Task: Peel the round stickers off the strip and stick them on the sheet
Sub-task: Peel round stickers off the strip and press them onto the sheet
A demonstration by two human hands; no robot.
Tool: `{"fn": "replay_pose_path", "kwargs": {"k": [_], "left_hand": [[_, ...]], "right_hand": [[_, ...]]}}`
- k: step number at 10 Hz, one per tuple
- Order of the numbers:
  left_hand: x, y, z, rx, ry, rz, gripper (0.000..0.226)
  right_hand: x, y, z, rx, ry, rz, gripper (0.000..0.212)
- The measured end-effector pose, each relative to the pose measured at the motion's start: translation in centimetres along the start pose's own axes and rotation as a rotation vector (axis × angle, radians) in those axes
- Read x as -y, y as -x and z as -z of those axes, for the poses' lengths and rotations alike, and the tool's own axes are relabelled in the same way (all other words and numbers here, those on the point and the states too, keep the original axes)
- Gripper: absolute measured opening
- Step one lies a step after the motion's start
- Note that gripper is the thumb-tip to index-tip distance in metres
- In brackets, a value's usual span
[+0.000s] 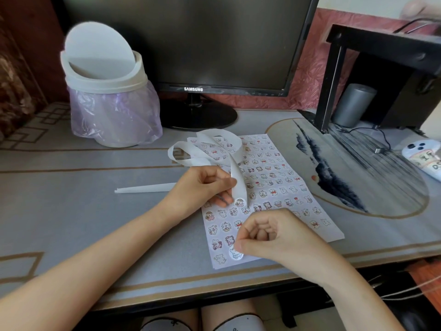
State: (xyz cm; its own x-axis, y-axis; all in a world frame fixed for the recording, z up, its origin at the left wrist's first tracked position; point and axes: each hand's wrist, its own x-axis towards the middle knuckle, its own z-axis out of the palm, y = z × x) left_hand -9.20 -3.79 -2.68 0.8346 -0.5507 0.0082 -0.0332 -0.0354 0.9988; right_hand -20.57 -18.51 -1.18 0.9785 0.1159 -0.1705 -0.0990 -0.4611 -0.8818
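Observation:
A white sheet [274,177] covered with several small cartoon bear stickers lies on the desk in front of me. My left hand [205,187] pinches a long white backing strip [210,149] that curls up and loops over the sheet's far left corner; one round sticker [239,202] shows at the strip's lower end. My right hand [269,237] is closed, its thumb and fingertip pressing a round sticker [235,254] onto the near left part of the sheet.
A white swing-lid bin [107,91] with a purple bag stands at the back left. A black monitor [191,44] is behind the sheet. A loose white paper strip [145,188] lies left of my left hand. A black shelf [381,68] and a white remote [424,158] sit at right.

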Motion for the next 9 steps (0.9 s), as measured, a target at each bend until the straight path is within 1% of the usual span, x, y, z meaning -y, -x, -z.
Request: {"fn": "replay_pose_path", "kwargs": {"k": [5, 9], "left_hand": [[0.09, -0.01, 0.04, 0.004, -0.015, -0.001, 0.013], [0.03, 0.00, 0.02, 0.009, -0.012, 0.005, 0.014]], "right_hand": [[0.04, 0.24, -0.53, -0.053, 0.021, -0.020, 0.008], [0.09, 0.53, -0.79, -0.085, 0.046, -0.013, 0.006]]}}
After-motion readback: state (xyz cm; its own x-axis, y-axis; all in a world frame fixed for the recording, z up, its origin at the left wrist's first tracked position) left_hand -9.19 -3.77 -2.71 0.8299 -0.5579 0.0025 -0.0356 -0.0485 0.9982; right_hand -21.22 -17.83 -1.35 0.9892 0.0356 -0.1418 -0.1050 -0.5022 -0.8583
